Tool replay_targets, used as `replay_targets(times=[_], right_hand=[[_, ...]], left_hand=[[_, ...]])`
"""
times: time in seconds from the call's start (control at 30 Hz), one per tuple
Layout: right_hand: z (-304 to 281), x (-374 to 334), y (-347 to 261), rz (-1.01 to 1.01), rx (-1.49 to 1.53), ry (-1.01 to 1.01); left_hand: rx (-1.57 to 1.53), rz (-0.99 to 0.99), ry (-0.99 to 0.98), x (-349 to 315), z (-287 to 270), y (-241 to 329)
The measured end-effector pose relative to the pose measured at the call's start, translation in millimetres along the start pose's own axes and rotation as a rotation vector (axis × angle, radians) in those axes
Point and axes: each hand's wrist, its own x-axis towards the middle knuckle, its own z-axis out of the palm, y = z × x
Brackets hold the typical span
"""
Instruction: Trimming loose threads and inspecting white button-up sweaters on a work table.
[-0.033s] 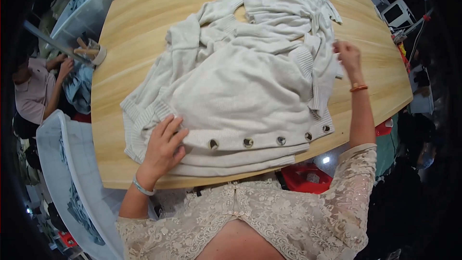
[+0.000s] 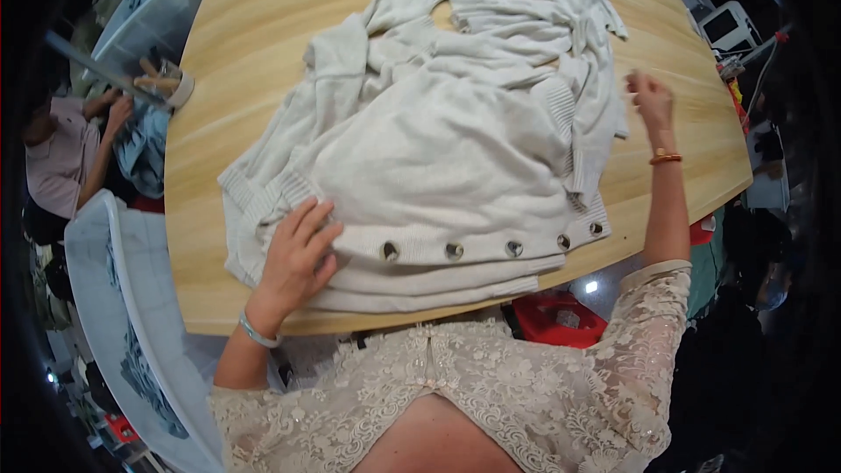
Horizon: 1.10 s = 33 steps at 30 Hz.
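Pale cream knit sweaters (image 2: 438, 158) lie overlapped on the wooden table (image 2: 254, 44), sleeves folded and rumpled. A row of dark, marbled round buttons (image 2: 454, 250) runs along a ribbed band at the near edge. My left hand (image 2: 299, 250) rests flat and open on the knit at the near left, beside the ribbed cuff. Off the right side of the knitwear, above bare wood, my right hand (image 2: 651, 98) is raised with fingers curled together. It is slightly blurred, and anything between its fingertips is too small to make out.
White bins with blue-grey cloth stand to the left, one nearby (image 2: 114, 298). A cup of wooden-handled tools (image 2: 171, 86) sits at the table's left edge. Another person (image 2: 74, 149) handles blue fabric (image 2: 143, 153) there. A white device (image 2: 730, 26) stands at the far right.
My right hand has shifted a little to the right, away from the sleeve's edge. My left hand stays on the sweater, and the sweaters lie as before.
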Motion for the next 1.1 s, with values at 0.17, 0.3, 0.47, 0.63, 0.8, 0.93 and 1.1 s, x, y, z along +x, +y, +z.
replay_targets(times=[0.17, 0.3, 0.47, 0.63, 0.8, 0.93, 1.1], right_hand=[[5, -101, -55, -0.189, 0.307, -0.403], [59, -226, -119, -0.658, 0.011, -0.73], [99, -272, -105, -0.871, -0.137, -0.554], [96, -267, -94, -0.746, -0.07, -0.481], [81, -267, -116, -0.556, 0.09, -0.547], [74, -247, -124, -0.71, -0.065, -0.652], [71, -174, -96, -0.475, -0.483, -0.702]], left_hand=[[-0.053, -0.033, -0.007, 10, -14, -4], [-0.172, -0.046, -0.074, 18, -18, -10], [-0.306, -0.039, -0.168, 9, -25, -23], [-0.126, 0.029, -0.097, 9, -13, -7], [0.055, 0.08, 0.002, 9, 2, -5], [-0.169, -0.043, 0.226, 8, -11, -23], [-0.252, -0.221, 0.354, 43, -51, -30]])
